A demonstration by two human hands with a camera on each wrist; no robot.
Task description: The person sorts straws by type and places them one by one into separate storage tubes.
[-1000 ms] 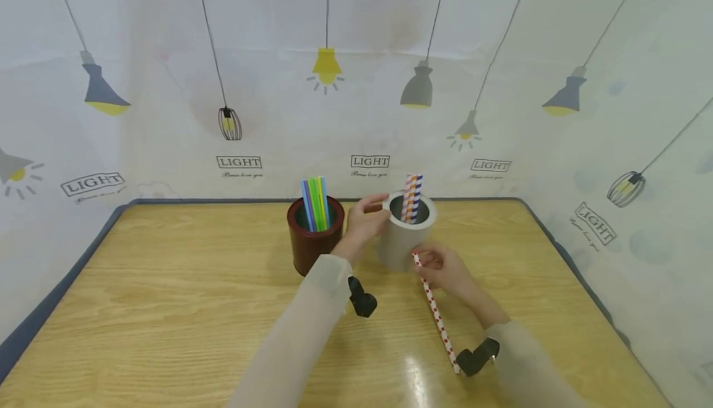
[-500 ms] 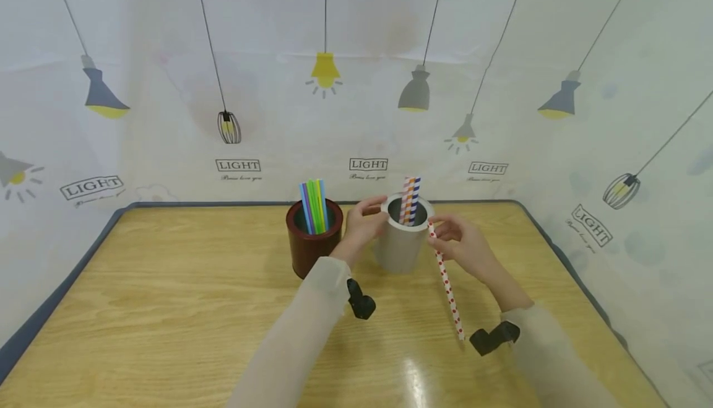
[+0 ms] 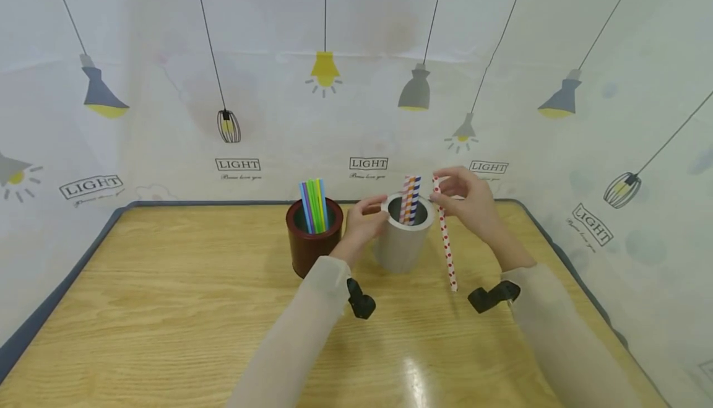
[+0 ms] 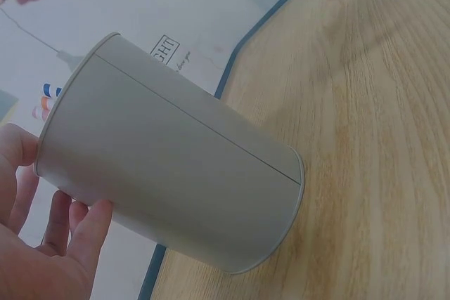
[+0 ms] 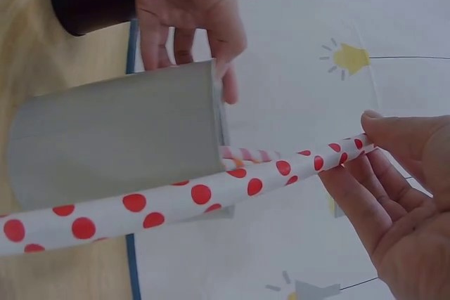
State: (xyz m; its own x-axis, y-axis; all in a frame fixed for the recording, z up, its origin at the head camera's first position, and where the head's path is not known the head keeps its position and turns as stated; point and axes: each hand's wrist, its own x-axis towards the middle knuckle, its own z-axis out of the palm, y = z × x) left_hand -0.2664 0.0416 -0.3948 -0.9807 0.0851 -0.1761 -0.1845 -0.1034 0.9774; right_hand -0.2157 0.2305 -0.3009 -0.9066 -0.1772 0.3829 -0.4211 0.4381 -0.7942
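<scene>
Dark brown and round, the dark brown cylindrical cup (image 3: 313,238) stands left of centre on the light wooden table (image 3: 167,309), holding a bunch of blue and green plastic straws (image 3: 315,204). Just right of it the left hand (image 3: 364,220) curls its fingers round the rim of the grey cylindrical cup (image 3: 403,239), which stands upright on the table and holds striped paper straws (image 3: 411,198). Further right, the right hand (image 3: 466,200) pinches the top end of the white paper straw with red dots (image 3: 445,242) between thumb and fingertips. That straw hangs nearly upright just beside the grey cup's right side, outside it, its lower end close above the table.
</scene>
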